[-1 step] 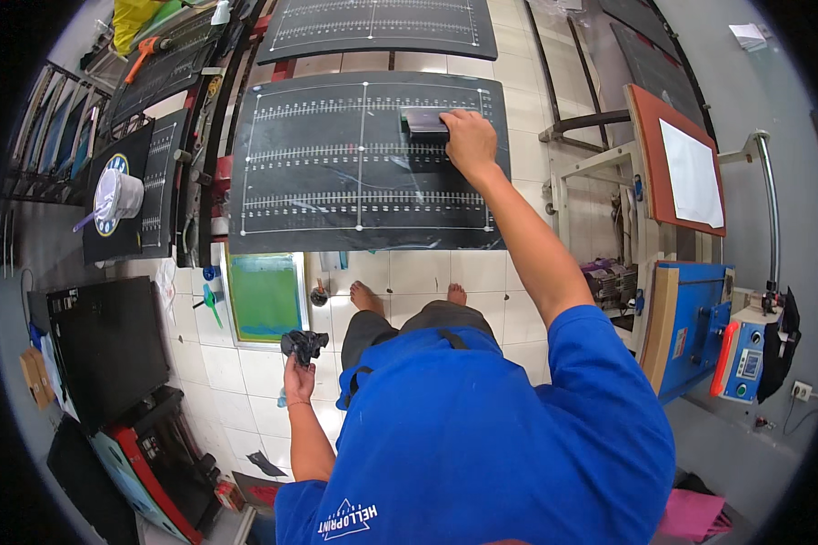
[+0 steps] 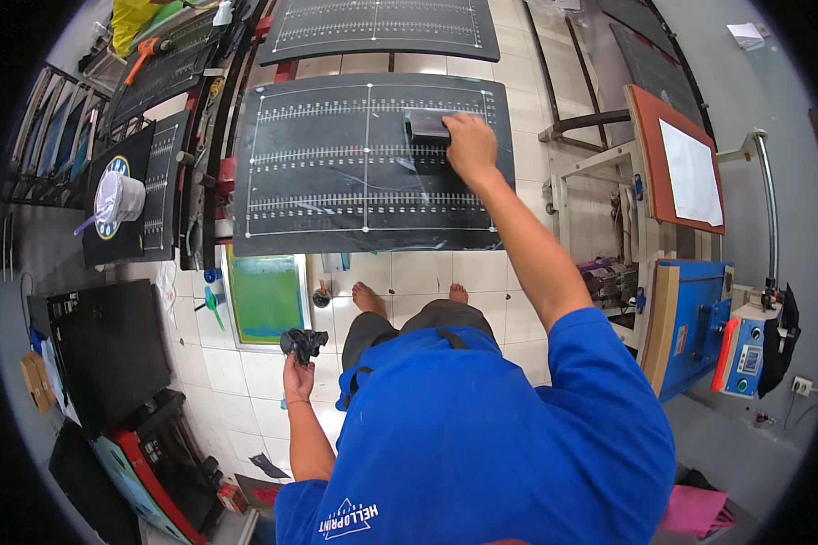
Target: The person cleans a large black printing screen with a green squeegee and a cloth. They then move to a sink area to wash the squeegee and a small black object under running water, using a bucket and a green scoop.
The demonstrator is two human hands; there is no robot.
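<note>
My right hand (image 2: 471,147) is stretched out over the dark printing board (image 2: 304,186), its fingers closed on a short, dark rectangular squeegee (image 2: 426,128). The squeegee lies against the upper right part of the board, which carries white ruler lines and a thin grid. Shiny streaks show on the surface below it. Low on the left, away from the board, my left hand (image 2: 299,377) grips a crumpled black cloth (image 2: 304,344). That cloth hangs above the tiled floor, beside a green framed screen (image 2: 265,295).
Another marked board (image 2: 377,27) lies beyond the first. To the left, a white tub (image 2: 119,196) rests on a black sheet. A blue heat press (image 2: 686,327) and a brown board with white paper (image 2: 691,173) stand at right. My bare feet are under the near edge.
My right hand and the squeegee sit very slightly lower in the picture, and the whole board has shifted a little with the view. The left hand keeps its hold on the cloth.
</note>
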